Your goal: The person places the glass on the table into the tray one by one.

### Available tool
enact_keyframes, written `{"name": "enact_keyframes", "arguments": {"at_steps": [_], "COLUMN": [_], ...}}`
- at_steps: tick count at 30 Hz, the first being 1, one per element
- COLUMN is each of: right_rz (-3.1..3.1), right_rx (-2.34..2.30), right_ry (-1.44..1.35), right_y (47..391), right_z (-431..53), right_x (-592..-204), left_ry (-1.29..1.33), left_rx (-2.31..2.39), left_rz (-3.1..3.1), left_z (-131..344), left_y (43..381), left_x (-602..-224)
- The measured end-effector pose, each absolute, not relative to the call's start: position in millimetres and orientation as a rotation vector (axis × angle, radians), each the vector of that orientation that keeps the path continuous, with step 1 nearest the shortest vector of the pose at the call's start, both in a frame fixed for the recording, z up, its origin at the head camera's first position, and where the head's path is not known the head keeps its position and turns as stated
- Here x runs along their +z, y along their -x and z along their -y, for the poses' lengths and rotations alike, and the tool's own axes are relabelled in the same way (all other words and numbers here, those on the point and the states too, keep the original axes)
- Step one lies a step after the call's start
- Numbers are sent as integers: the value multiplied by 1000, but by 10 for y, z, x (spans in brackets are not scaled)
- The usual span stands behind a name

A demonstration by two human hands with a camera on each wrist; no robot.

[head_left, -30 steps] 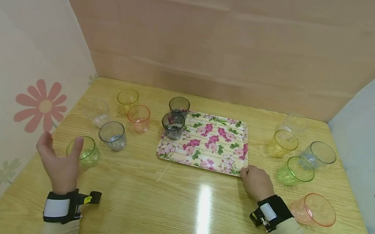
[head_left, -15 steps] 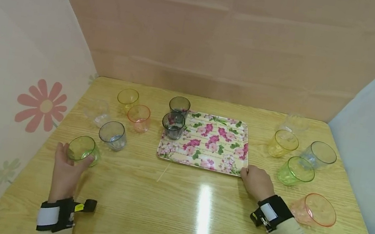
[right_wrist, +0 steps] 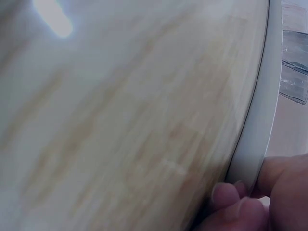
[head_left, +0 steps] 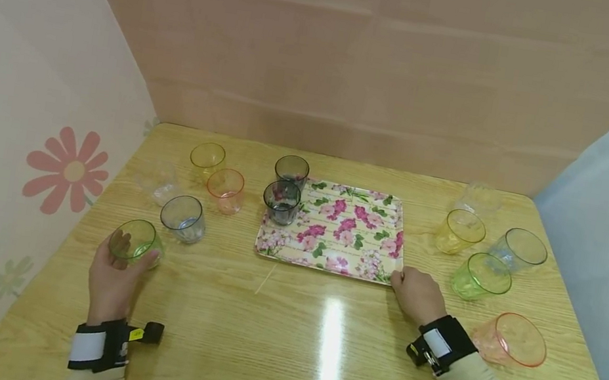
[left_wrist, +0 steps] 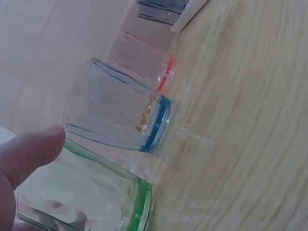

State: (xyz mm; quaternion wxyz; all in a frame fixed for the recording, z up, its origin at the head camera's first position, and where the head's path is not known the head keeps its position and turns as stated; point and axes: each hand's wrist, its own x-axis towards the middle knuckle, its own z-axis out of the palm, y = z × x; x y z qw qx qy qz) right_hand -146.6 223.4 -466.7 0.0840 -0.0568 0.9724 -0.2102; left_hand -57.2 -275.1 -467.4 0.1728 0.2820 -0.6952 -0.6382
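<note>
My left hand (head_left: 113, 279) curls round a clear green cup (head_left: 156, 248) at the table's left side, thumb on its near right side and fingers behind it. In the left wrist view the thumb (left_wrist: 33, 151) lies against the green cup (left_wrist: 91, 192), whose base is at the wood surface. My right hand (head_left: 418, 296) grips the near right corner of a flowered tray (head_left: 348, 230); its curled fingers (right_wrist: 236, 211) meet the tray's rim (right_wrist: 262, 110) in the right wrist view. A dark grey cup (head_left: 282, 206) stands on the tray's left end, another dark cup (head_left: 292, 168) just behind it.
Near the green cup stand a blue-grey cup (head_left: 184, 221), a pink cup (head_left: 227, 196), a yellow cup (head_left: 207, 164) and a colourless cup (head_left: 161, 187). On the right are yellow (head_left: 459, 234), green (head_left: 475, 280), pale blue (head_left: 519, 250), pink (head_left: 513, 343) and colourless (head_left: 479, 198) cups.
My left hand has come from beside the green cup, fingers spread, to close round it. The right hand and the tray have not moved.
</note>
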Motion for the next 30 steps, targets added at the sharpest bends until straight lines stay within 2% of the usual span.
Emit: {"name": "enact_keyframes", "arguments": {"at_steps": [14, 30], "right_rz": [-2908, -2912], "right_rx": [-633, -643], "right_ry": [177, 182], "right_y": [1461, 1457], "right_z": [-2229, -2236], "right_x": [-4675, -4675], "left_ry": [-835, -599], "left_rx": [-1744, -1852], "left_rz": [1974, 1846], "left_z": [2740, 2590], "left_y": [544, 511], "left_x": [-4613, -4266]}}
